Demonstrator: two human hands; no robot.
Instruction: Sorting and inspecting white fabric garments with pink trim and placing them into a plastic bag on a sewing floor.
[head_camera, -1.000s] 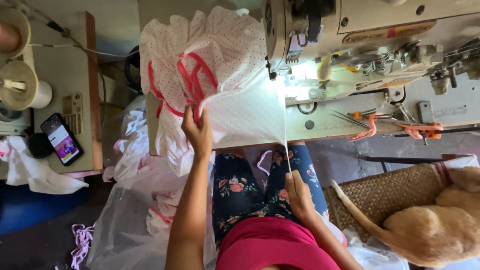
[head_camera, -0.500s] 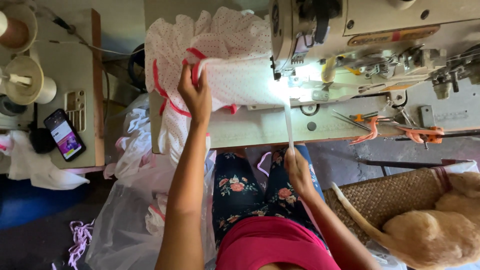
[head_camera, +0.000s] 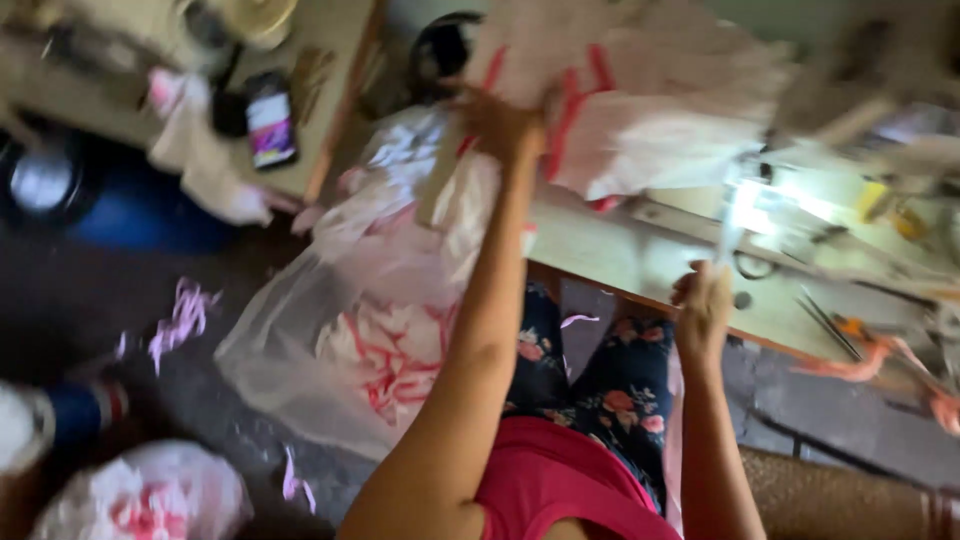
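The view has swung left and tilted since half a second ago, so the floor on the left is now filling much of the picture, and everything is showing blurred. The left hand (head_camera: 500, 125) has kept its hold on the cloth (head_camera: 640, 110), a white bundle with red trim, and is gripping it at its left edge, fingers closed over the fabric, at the far side of the surface (head_camera: 640, 250). The right hand (head_camera: 703, 308) is sitting at the near edge of the surface, fingers curled and pinching a thin pale strip (head_camera: 738, 215) that is running up toward the bright light of the sewing machine (head_camera: 870, 90) on the far right. Scissors (head_camera: 830, 325) are lying on the surface to the right of that hand, beside orange scraps (head_camera: 870, 360).

Left of the arm, a big clear plastic bag (head_camera: 330, 340) of white and red cloth is slumping on the floor, with a smaller bag (head_camera: 150, 495) of the same at the near left corner. Pink scraps (head_camera: 180, 315) are lying on the dark floor between them. On the far left table (head_camera: 330, 90), a phone (head_camera: 270, 125) with a lit, purple-toned screen is lying flat beside a white rag (head_camera: 200, 160).
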